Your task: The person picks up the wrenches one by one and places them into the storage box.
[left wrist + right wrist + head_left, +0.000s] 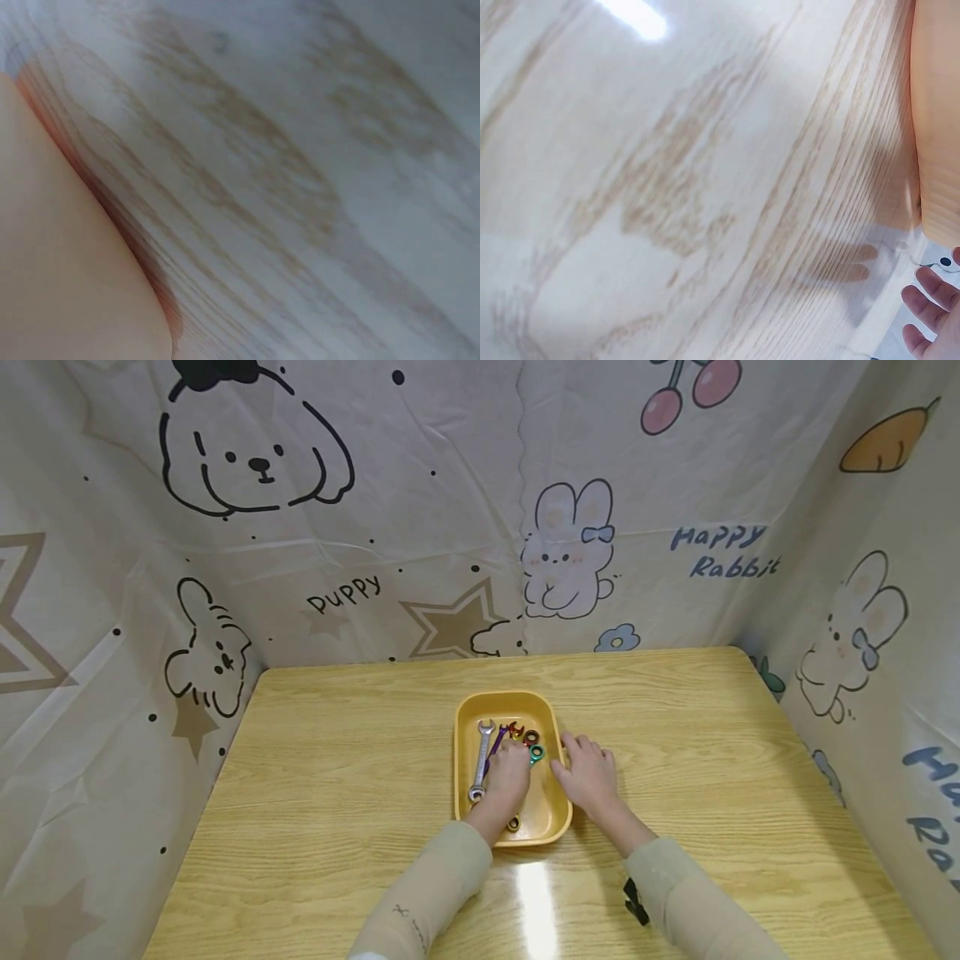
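Observation:
A yellow plastic tray point(459, 735) on the table holds several wrenches. A silver wrench point(482, 760) lies along its left side, a purple wrench point(497, 742) beside it. Red wrench ends point(516, 727) and a green ring end point(536, 752) show past my left hand point(508, 774), which reaches into the tray with curled fingers. That hand covers the middle of the wrenches, so whether it grips one is hidden. A gold-coloured ring end point(513, 823) shows below the wrist. My right hand point(591, 774) rests against the tray's right rim, its fingers point(930, 311) loosely bent.
The tray stands on a wood-grain table point(337, 777). A patterned cloth point(450, 527) hangs behind the table and at both sides. Under the right sleeve a small black object point(635, 902) shows. The left wrist view holds mostly blurred table surface.

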Available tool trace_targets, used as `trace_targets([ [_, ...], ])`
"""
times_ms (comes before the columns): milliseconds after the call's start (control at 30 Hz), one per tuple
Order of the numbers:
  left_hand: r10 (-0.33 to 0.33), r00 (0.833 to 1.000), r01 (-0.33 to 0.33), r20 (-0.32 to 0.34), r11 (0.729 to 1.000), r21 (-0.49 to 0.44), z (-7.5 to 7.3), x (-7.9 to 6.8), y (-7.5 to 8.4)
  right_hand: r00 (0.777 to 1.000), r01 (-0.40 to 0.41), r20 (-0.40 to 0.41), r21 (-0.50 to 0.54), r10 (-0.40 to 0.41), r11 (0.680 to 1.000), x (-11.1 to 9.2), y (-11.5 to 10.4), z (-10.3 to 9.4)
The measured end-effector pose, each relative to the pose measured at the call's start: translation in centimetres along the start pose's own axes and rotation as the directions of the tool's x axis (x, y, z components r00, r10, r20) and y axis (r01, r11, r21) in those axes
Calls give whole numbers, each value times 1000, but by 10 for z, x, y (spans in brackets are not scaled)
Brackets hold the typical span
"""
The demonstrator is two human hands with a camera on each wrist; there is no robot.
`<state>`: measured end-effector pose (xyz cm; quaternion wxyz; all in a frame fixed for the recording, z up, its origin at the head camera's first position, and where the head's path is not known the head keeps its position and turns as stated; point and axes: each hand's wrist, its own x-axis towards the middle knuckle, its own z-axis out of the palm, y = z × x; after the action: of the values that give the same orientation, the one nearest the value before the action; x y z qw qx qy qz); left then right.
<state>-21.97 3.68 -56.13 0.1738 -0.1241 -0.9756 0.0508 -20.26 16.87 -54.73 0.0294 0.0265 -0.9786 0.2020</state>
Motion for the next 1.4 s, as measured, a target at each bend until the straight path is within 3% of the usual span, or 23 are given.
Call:
trace_targets([
  [300,33,989,-27,-145,999,39,9,-1,-1,1000,3,-8,-11,-3,1000,-1,0,0],
  [600,91,984,-80,-155,994,77,17,-1,-4,1000,9,-7,-16,-9,1000,0,0,0],
  [900,93,976,-81,-196,994,71,21,-2,-4,1000,4,4,-7,-4,1000,0,0,-1],
  [1200,41,930,-22,-366,998,56,27,0,-4,1000,-3,9,-6,3,1000,0,0,0],
  [1267,37,934,-22,-355,999,45,27,0,-4,1000,-4,10,-7,5,1000,1,0,0],
  [1400,37,968,-30,-247,999,33,24,-1,-5,1000,-5,6,-9,5,1000,0,0,0],
])
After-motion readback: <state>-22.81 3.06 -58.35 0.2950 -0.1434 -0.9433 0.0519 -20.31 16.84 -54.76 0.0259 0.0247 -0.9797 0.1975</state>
